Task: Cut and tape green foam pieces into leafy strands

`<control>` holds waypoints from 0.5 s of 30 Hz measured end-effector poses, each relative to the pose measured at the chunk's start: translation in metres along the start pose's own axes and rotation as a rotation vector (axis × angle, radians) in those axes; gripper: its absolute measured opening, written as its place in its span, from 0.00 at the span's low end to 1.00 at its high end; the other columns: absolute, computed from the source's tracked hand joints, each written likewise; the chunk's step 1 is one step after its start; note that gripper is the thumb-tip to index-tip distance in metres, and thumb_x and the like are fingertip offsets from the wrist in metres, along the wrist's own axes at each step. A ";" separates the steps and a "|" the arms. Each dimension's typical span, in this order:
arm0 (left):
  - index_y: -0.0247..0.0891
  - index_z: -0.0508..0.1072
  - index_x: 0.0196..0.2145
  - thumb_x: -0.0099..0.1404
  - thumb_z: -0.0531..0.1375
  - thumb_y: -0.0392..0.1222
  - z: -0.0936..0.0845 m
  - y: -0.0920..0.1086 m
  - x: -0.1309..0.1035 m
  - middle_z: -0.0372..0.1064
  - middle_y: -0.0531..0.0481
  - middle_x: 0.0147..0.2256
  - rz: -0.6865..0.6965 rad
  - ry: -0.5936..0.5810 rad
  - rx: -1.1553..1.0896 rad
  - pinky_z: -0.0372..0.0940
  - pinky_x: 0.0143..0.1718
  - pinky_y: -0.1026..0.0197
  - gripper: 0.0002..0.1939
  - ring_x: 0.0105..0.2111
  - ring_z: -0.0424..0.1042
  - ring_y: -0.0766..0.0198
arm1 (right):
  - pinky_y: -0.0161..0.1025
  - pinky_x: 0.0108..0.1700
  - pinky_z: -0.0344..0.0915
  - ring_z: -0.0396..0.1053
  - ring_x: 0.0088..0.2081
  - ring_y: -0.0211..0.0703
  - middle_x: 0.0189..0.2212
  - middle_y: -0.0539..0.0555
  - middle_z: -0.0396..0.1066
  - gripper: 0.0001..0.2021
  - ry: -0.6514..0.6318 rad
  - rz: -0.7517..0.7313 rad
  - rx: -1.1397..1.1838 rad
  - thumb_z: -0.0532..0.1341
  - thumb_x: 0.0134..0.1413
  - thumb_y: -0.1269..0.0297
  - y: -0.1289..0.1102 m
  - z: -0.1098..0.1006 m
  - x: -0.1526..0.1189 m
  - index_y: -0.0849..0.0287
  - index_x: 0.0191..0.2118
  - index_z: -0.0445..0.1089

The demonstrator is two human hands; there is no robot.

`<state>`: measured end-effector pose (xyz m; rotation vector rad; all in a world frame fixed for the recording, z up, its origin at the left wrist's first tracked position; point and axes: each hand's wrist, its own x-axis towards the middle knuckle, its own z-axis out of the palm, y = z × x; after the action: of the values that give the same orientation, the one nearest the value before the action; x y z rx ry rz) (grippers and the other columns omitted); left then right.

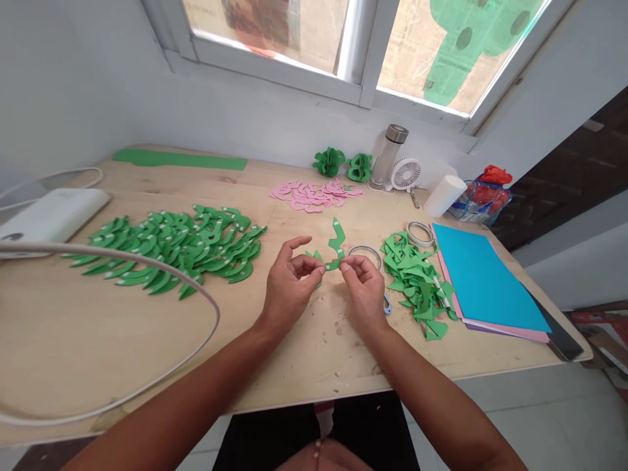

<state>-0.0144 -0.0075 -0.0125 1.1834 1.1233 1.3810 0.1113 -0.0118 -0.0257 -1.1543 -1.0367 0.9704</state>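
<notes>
In the head view, both hands met over the middle of the table (294, 333), holding a wavy green paper strip (338, 233) with small white patches on it. The left hand (289, 281) had thumb and forefinger clamped on the strip's lower end, its other fingers loosely bent. The right hand (366, 288) pinched the same strip close by, so both grips were together on it, while its top end pointed toward the table's far edge.

A pile of curved green pieces (181, 252), many with white patches, spread toward the table's left edge, near a white box (53, 212). A white cable (218, 315) looped over the near left corner. Pink paper pieces (316, 194) lay toward the far edge, in front of two green paper balls (328, 161), a bottle (386, 160) and a small fan (405, 174). To the right of the right hand was a heap of green scraps (417, 278). Between that heap and the table's right edge lay a blue sheet (485, 278), with a phone (566, 343) partly under the stack at the near right corner.
</notes>
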 end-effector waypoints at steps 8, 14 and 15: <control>0.38 0.60 0.53 0.53 0.63 0.36 0.002 0.001 -0.003 0.69 0.56 0.25 -0.001 -0.031 -0.070 0.64 0.34 0.64 0.30 0.28 0.69 0.68 | 0.34 0.34 0.60 0.64 0.28 0.35 0.26 0.46 0.68 0.13 -0.043 0.121 0.182 0.66 0.43 0.60 -0.004 0.002 0.002 0.58 0.37 0.69; 0.38 0.59 0.54 0.55 0.63 0.38 0.003 -0.001 -0.004 0.69 0.56 0.26 -0.009 -0.063 -0.055 0.64 0.36 0.62 0.30 0.29 0.69 0.66 | 0.34 0.31 0.57 0.61 0.26 0.35 0.23 0.46 0.66 0.10 -0.147 0.138 0.115 0.66 0.42 0.59 0.003 0.001 0.002 0.58 0.28 0.70; 0.38 0.59 0.54 0.55 0.63 0.38 0.002 -0.001 -0.004 0.69 0.55 0.26 -0.009 -0.056 -0.053 0.64 0.36 0.61 0.30 0.29 0.69 0.66 | 0.33 0.30 0.57 0.60 0.26 0.35 0.22 0.46 0.65 0.10 -0.143 0.136 0.099 0.66 0.42 0.59 0.004 0.000 0.003 0.58 0.28 0.69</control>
<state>-0.0119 -0.0110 -0.0133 1.1707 1.0453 1.3546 0.1113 -0.0088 -0.0289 -1.0967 -1.0215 1.2134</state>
